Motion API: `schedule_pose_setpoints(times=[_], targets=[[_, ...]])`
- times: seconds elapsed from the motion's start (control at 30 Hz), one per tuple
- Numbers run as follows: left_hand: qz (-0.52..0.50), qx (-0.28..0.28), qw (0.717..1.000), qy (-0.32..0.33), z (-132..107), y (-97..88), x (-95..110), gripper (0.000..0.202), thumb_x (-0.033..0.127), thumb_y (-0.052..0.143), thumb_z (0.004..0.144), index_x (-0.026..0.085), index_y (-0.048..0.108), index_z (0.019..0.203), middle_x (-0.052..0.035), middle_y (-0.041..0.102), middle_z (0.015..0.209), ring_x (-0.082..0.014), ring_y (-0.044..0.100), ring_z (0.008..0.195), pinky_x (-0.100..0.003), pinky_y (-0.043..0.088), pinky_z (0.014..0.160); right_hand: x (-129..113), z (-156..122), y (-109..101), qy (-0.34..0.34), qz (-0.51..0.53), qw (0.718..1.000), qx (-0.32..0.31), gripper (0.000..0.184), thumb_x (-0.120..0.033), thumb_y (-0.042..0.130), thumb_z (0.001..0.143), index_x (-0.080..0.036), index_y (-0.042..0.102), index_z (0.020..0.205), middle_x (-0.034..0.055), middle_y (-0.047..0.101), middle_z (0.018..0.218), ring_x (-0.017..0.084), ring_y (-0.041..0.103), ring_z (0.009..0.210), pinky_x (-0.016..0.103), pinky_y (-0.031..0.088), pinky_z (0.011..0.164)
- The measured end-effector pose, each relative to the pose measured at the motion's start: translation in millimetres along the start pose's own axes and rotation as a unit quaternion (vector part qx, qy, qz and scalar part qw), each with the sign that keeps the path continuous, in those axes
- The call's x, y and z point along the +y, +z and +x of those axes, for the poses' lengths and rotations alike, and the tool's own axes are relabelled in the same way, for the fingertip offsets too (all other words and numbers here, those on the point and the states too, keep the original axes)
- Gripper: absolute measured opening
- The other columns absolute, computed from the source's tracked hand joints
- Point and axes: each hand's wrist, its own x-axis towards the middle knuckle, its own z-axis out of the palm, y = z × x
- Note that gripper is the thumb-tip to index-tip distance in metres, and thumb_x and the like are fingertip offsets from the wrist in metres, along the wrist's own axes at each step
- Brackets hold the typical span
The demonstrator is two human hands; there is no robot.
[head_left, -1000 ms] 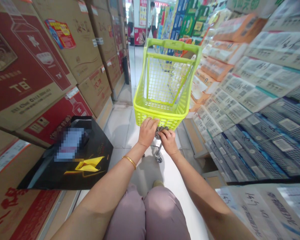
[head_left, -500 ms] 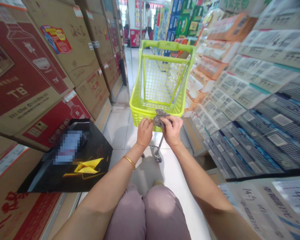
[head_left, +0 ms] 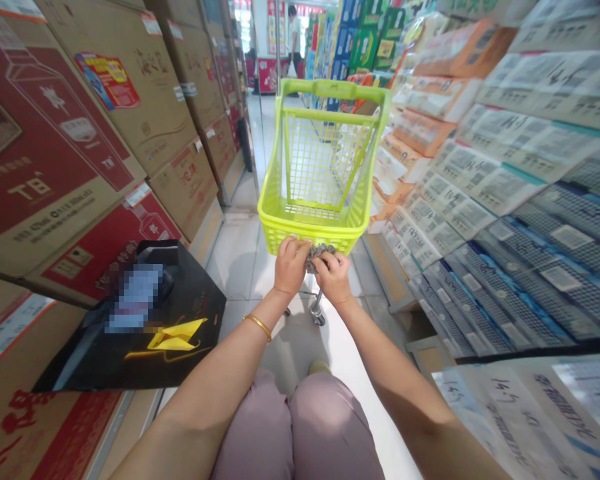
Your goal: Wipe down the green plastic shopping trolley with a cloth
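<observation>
A bright yellow-green shopping cart [head_left: 313, 230] with a latticed plastic basket stands in front of my knees. My right hand [head_left: 334, 275] pinches a crumpled grey-brown cloth [head_left: 321, 251] against the lower part of the basket's near wall. Just left of the cloth, my left hand [head_left: 291, 265] has its fingers curled at the same wall and appears to grip it. The left thumb lies right beside the cloth, and whether it touches it I cannot tell. The fingertips of both hands are partly hidden.
Stacked cartons [head_left: 95, 133] line the left side, with a black bag [head_left: 195, 293] on a low ledge there. Packs of paper goods [head_left: 473, 160] rise on the right. A caster wheel [head_left: 318, 315] shows under the cart. Far down the aisle stands a person [head_left: 294, 40].
My right hand has moved left and down with the cloth, from just under the basket rim to lower on its wall. The left hand has stayed in nearly the same place.
</observation>
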Motion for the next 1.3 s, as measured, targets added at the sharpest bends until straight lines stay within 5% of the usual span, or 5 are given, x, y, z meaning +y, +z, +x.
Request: schedule_pose_setpoints(times=[0.27,0.7,1.03,1.3], targets=[[-0.009,0.004,1.0,-0.008,1,-0.2,2,0.019,0.016,0.049,0.09,0.02,0.064,0.101,-0.0077,0.064,0.095,-0.0211,0.053,0.104,-0.041,0.045,0.097,3,-11,-2,-0.004,0.01,0.999,-0.033,0.018,-0.018,0.055,0.085,-0.024,0.067,0.095,0.0056,0.06,0.093,0.018,0.042,0.094,0.031,0.035,0.081],[0.042,0.028,0.999,0.002,1,-2.5,4,0.019,0.015,0.044,0.09,0.02,0.061,0.085,-0.0055,0.058,0.088,-0.0213,0.053,0.101,-0.04,0.047,0.093,1,55,-39,0.035,0.027,0.996,0.082,0.019,-0.025,0.05,0.087,-0.026,0.066,0.097,0.0056,0.056,0.095,0.02,0.043,0.096,0.037,0.036,0.091],[0.007,-0.002,1.0,-0.002,3,-7.8,5,0.018,0.014,0.05,0.088,0.019,0.063,0.099,-0.0075,0.061,0.096,-0.0222,0.053,0.101,-0.042,0.045,0.095,1,9,-11,-0.001,0.006,1.0,0.018,0.017,-0.022,0.055,0.085,-0.025,0.069,0.095,0.0067,0.057,0.093,0.02,0.039,0.093,0.035,0.037,0.085],[-0.001,0.023,1.0,-0.011,5,-5.5,7,0.015,0.019,0.049,0.091,0.018,0.064,0.092,-0.0067,0.061,0.09,-0.0207,0.053,0.098,-0.041,0.044,0.094,3,-10,1,-0.004,0.002,1.0,0.002,0.021,-0.015,0.052,0.086,-0.025,0.069,0.092,0.0053,0.059,0.091,0.018,0.039,0.092,0.032,0.035,0.082]])
